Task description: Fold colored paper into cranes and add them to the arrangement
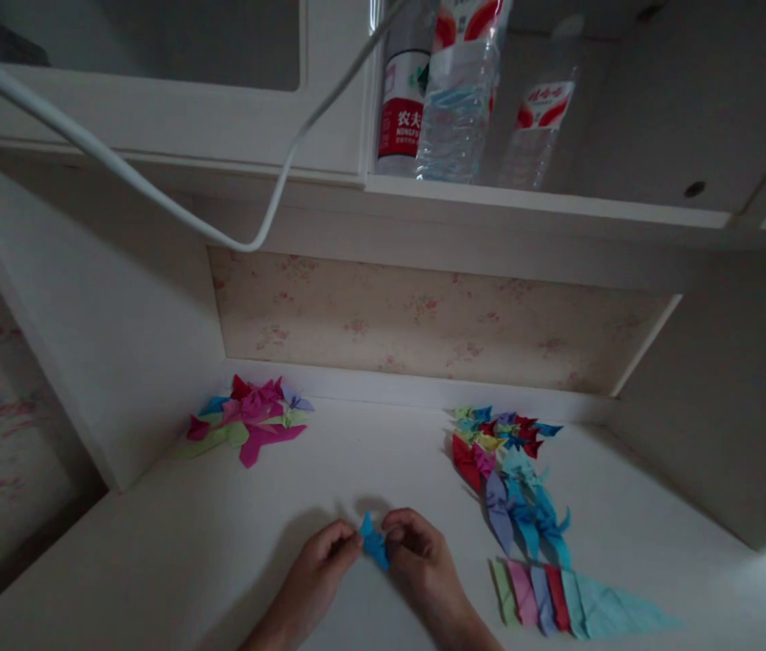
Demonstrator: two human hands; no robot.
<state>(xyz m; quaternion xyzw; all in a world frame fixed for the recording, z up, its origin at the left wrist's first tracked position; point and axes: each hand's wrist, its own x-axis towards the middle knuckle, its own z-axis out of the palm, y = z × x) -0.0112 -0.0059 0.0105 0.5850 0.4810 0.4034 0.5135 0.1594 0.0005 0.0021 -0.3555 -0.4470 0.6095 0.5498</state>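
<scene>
Between my two hands, just above the white desk, is a small blue piece of folded paper with a pointed tip. The fingers of my left hand pinch its left edge. On the other side, my right hand grips the paper with thumb and curled fingers. To the right lies a row of folded paper strips in green, pink, purple, red and light teal, with a wide teal pointed sheet at its end.
Colourful folded paper pieces form a pile at back left and another at right. Overhead, a white cable hangs across the view. Plastic bottles stand on the upper shelf. Cabinet panels flank the desk on both sides.
</scene>
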